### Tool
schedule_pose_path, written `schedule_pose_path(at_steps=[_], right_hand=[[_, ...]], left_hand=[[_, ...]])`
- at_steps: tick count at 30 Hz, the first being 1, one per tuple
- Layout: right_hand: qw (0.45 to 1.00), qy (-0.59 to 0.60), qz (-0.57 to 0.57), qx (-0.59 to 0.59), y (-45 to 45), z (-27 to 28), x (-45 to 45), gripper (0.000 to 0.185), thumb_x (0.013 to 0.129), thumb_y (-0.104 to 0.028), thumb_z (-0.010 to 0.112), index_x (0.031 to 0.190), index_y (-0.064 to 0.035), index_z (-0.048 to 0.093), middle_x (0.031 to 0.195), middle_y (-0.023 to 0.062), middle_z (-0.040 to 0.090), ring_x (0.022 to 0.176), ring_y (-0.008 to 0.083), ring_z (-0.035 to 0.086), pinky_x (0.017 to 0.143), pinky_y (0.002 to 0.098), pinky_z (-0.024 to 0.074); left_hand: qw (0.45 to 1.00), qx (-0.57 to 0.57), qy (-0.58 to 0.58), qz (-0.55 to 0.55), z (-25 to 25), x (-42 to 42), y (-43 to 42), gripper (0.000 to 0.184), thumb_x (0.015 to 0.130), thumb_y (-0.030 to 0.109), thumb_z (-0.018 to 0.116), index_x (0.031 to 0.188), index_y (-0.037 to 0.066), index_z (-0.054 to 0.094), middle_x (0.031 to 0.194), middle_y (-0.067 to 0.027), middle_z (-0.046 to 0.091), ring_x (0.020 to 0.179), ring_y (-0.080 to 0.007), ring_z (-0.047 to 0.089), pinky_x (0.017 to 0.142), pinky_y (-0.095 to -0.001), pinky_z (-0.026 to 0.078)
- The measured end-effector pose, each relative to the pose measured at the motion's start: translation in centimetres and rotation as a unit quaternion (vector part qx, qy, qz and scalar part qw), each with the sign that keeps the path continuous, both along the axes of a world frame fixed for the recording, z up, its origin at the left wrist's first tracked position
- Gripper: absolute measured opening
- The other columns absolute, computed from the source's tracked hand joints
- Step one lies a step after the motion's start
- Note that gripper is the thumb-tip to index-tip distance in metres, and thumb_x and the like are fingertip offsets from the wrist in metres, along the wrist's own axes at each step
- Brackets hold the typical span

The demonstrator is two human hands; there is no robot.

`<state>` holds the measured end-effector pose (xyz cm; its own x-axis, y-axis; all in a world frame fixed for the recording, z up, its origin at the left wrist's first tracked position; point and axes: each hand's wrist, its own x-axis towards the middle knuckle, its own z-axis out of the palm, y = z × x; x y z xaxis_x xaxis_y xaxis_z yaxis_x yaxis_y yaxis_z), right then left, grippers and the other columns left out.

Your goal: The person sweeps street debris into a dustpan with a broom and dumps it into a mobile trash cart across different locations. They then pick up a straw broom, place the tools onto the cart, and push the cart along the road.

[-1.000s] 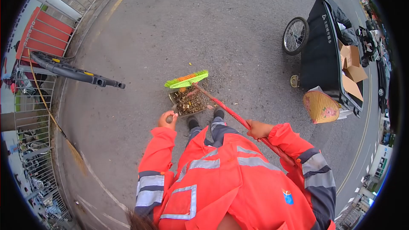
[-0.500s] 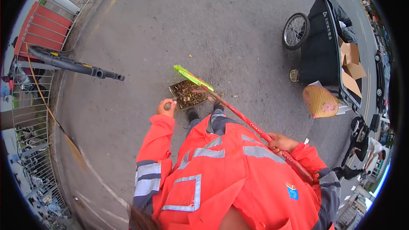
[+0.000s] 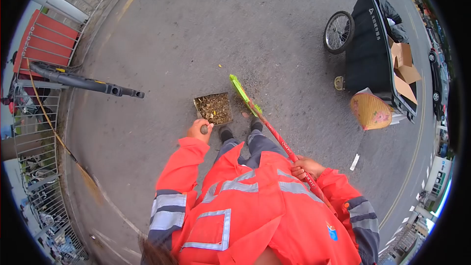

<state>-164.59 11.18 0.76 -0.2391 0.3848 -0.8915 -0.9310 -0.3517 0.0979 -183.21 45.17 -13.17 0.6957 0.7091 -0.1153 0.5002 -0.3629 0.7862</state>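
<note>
Left hand (image 3: 198,132) curls tightly around the handle (image 3: 204,129) of a debris-filled dustpan (image 3: 197,103) at one o'clock; right hand (image 3: 308,168) grips a red-handled broom (image 3: 280,141), lime-green head (image 3: 240,91) at the dustpan's two o'clock.

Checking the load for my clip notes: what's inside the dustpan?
The dustpan holds brown debris with a small yellow piece on top. Anything beneath that debris is covered and cannot be seen.

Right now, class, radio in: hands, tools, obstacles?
Left hand on dustpan handle, right hand gripping broom. Dustpan holds debris. Right shoe close to broom head.
</note>
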Motion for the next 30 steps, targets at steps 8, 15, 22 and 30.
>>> schedule_pose_path(at_steps=[8,15,22,30], right_hand=[[0.992,0.046,0.013,0.115,-0.5,1.7,0.5,0.031,0.087,-0.003,0.043,0.116,-0.0132,0.038,0.056,-0.0047,0.035,0.039,0.0022,0.031,0.030,0.0173,0.0245],[0.935,-0.182,0.292,0.087,2.2,3.3,1.0,0.036,0.081,0.000,0.043,0.115,-0.0097,0.036,0.055,-0.0029,0.037,0.039,0.0046,0.033,0.031,0.0208,0.0273],[0.966,-0.059,0.237,0.084,3.7,-1.3,1.4,0.037,0.082,0.001,0.043,0.115,-0.0127,0.032,0.054,-0.0027,0.035,0.039,0.0044,0.033,0.032,0.0205,0.0275],[0.981,-0.023,0.141,0.128,2.1,5.9,2.1,0.043,0.082,0.001,0.042,0.121,-0.0137,0.029,0.055,-0.0037,0.034,0.038,0.0030,0.030,0.031,0.0192,0.0252]], left_hand=[[0.999,-0.001,-0.041,-0.002,-1.3,-0.9,-1.5,0.017,0.073,0.018,0.067,0.077,0.006,0.055,0.087,-0.0111,0.059,0.080,-0.0310,0.057,0.070,-0.0356,0.046],[0.999,0.002,-0.046,0.019,-1.9,-2.0,-0.9,0.016,0.074,0.017,0.067,0.079,0.006,0.055,0.089,-0.0107,0.059,0.081,-0.0294,0.058,0.072,-0.0342,0.046],[0.999,-0.030,-0.006,0.035,-1.7,-1.4,-1.8,0.014,0.075,0.016,0.066,0.080,0.006,0.057,0.094,-0.0104,0.060,0.086,-0.0272,0.058,0.078,-0.0326,0.045],[0.994,-0.015,-0.066,0.086,-3.9,-3.9,1.0,0.015,0.073,0.014,0.068,0.078,0.005,0.057,0.087,-0.0109,0.060,0.078,-0.0274,0.058,0.072,-0.0330,0.046]])
